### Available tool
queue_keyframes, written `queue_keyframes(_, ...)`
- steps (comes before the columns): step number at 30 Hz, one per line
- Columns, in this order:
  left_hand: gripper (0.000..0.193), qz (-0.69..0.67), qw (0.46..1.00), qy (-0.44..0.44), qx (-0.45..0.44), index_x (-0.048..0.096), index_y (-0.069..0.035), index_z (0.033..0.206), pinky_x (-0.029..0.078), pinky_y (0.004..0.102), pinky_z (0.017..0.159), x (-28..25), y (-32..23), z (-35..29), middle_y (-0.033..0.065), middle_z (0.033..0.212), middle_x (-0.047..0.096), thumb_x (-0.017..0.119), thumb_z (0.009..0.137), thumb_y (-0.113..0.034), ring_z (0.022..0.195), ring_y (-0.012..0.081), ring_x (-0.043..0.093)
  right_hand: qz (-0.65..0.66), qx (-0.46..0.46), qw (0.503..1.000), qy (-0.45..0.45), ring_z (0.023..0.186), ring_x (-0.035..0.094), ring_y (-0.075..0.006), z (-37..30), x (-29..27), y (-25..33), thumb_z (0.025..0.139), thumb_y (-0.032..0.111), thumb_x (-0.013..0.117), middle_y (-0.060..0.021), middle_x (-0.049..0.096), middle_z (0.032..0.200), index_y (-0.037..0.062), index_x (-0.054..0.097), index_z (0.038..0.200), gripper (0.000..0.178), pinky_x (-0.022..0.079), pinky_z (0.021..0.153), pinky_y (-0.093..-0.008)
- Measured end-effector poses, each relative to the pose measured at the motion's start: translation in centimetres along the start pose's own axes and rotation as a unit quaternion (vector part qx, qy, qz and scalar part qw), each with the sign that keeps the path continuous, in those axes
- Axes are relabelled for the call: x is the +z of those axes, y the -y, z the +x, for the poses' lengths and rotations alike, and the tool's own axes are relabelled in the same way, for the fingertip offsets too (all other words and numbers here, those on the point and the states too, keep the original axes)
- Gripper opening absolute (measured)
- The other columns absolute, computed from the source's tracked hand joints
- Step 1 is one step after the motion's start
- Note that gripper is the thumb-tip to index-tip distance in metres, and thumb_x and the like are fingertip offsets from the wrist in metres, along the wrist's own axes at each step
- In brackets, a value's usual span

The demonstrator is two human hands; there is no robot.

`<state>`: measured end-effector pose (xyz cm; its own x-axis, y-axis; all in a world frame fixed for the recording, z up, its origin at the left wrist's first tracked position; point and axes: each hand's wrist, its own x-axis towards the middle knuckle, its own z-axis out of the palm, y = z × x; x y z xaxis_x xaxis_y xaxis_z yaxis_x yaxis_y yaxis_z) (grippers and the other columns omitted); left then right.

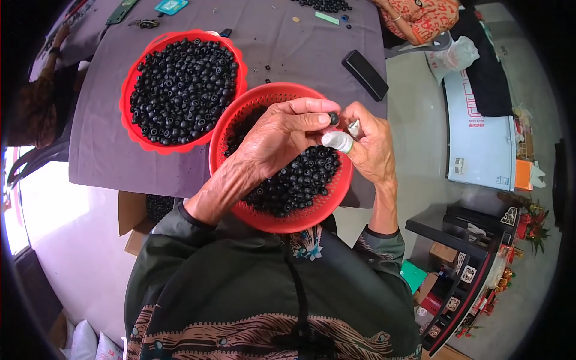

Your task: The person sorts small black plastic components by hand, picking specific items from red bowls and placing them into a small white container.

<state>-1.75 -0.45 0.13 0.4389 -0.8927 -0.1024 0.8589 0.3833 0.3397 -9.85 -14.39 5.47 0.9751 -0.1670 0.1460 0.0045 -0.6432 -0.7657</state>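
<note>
My left hand [270, 135] pinches a small black ring-shaped piece [333, 118] between thumb and forefinger. Close beside it, my right hand [369, 141] is closed around a small silvery metal tool [354, 128], most of it hidden in the fingers. White wrapping [338, 141] covers my right thumb. Both hands are over a red perforated basket [292, 224], which rests against the table edge in front of me. Inside lie many black pieces [300, 183] of the same kind, partly hidden by my left hand and forearm.
A red scalloped tray [164, 150] heaped with black pieces stands to the left on the grey-covered table [120, 171]. A black oblong case [365, 74] lies at the right. Another person's arm [405, 27] rests at the far right. An open cardboard box [133, 213] stands below the table.
</note>
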Motion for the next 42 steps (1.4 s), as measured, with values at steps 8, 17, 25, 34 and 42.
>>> queue_keyframes(8,0.016,-0.003,1.0,-0.011,-0.01,0.06,0.002,0.096,0.049,0.0302,0.077,0.9,0.1,-0.1,0.0093,0.09,0.062,0.057,0.081,-0.002,0.084,0.0168,0.059,-0.046,-0.032,0.998,0.014,0.047,0.035,-0.0138,0.7,-0.4,0.4,0.064,0.049,0.07,-0.0038,0.039,0.053,0.0035,0.041,0.067,0.054,0.031,0.043,-0.0281)
queue_keyframes(17,0.018,0.03,0.999,0.0,0.01,0.059,-0.001,0.098,0.048,0.0346,0.08,0.6,0.4,0.0,0.0104,0.092,0.062,0.057,0.081,-0.005,0.086,0.0205,0.06,-0.025,-0.028,0.999,0.012,0.048,0.029,-0.0106,0.8,-0.4,0.1,0.065,0.057,0.066,-0.0016,0.031,0.052,0.0038,0.036,0.064,0.061,0.027,0.042,-0.0268)
queue_keyframes(25,0.019,0.017,1.0,0.006,0.003,0.058,0.001,0.099,0.047,0.0329,0.081,0.6,0.3,-0.1,0.011,0.093,0.061,0.056,0.081,-0.005,0.087,0.0194,0.059,-0.044,-0.042,0.998,0.006,0.047,0.032,-0.0138,0.6,-0.3,0.0,0.068,0.056,0.064,-0.0059,0.035,0.053,0.0022,0.037,0.066,0.06,0.03,0.043,-0.0283)
queue_keyframes(34,0.02,0.023,0.999,0.0,0.024,0.057,0.005,0.099,0.044,0.0292,0.083,1.2,0.6,0.1,0.0111,0.095,0.061,0.054,0.082,-0.005,0.087,0.0169,0.057,-0.09,-0.079,0.993,-0.014,0.048,0.043,-0.0303,0.3,-0.4,-0.5,0.074,0.044,0.063,-0.0132,0.046,0.056,0.0016,0.041,0.071,0.048,0.036,0.045,-0.0332)
queue_keyframes(42,0.015,0.019,0.999,-0.032,0.032,0.058,0.005,0.096,0.046,0.0315,0.081,1.6,0.9,-0.1,0.0098,0.088,0.059,0.053,0.083,-0.001,0.085,0.0179,0.057,-0.049,-0.08,0.996,0.007,0.047,0.043,-0.0261,0.1,-0.4,-0.9,0.074,0.051,0.059,-0.0128,0.046,0.057,0.0004,0.042,0.071,0.054,0.037,0.045,-0.032)
